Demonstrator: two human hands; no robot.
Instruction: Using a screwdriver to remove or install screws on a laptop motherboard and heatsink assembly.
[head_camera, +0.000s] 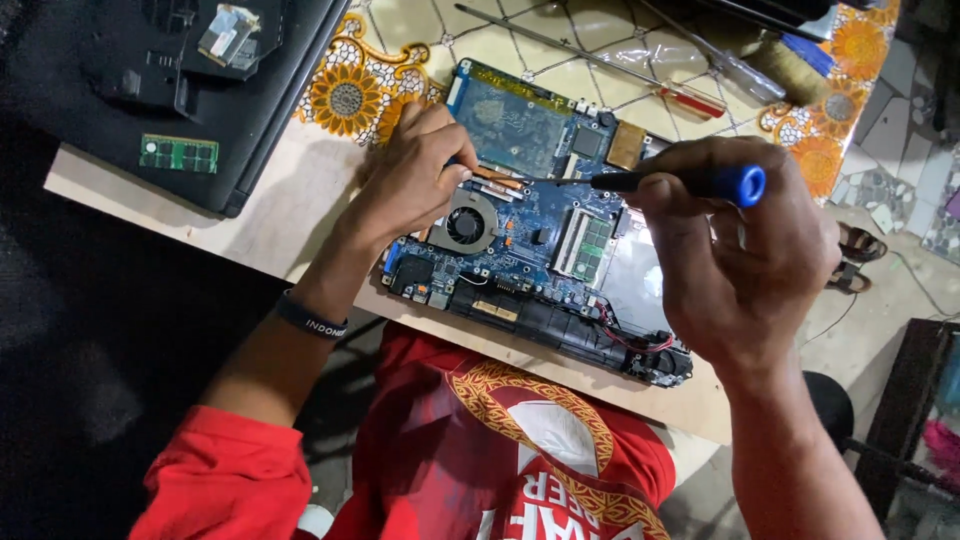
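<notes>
blue-handled screwdriver (640, 182), tip seemingly leftward

The person is wearing a red short-sleeved shirt (470, 450), its sleeve ending above the left elbow and leaving the forearm bare. A large round emblem is showing on the chest, ringed in a gold patterned band with a white shape at its centre and white lettering below it. A dark, narrow wristband (310, 318) with small pale lettering is circling the left wrist. The left hand (415, 170) and the right hand (735, 265) are both showing bare, with no gloves, rings or watch, and the right forearm is uncovered too
</notes>
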